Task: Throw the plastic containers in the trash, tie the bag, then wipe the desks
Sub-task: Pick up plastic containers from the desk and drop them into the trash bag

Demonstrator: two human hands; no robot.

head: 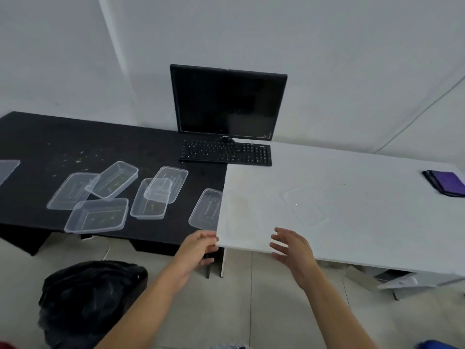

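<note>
The first step, binning the containers, was judged to be in hand and barely begun. Every clear piece lay on the black desk [37, 137] or the white desk [352, 192] butted against its right side. The black trash bag [88, 298] was stood on the floor [264, 311] below the black desk's front edge. The next move was judged to call for a reach to the nearest lid [206, 209], at the seam between the desks and just beyond the left hand [201, 245]. Being thin and flat, it would likely have to be pinched at its rim and carried down to the bag.

Two desks and one trash bag were counted. One monitor [227, 102] and one keyboard [226, 152] were set at the back. Eight clear pieces were made out:
- four tubs [98, 219] on the black desk;
- three lids [73, 193] on the black desk, one cut by the left frame edge;
- one faint lid [305, 206] on the white desk.

One folded purple cloth [445, 183] was laid at the white desk's far right.

Nothing was gripped by either hand. The left hand's fingers were loosely curled at the white desk's near corner, and contact could not be told. The right hand [292, 250] was held over the front edge, fingers spread.
</note>
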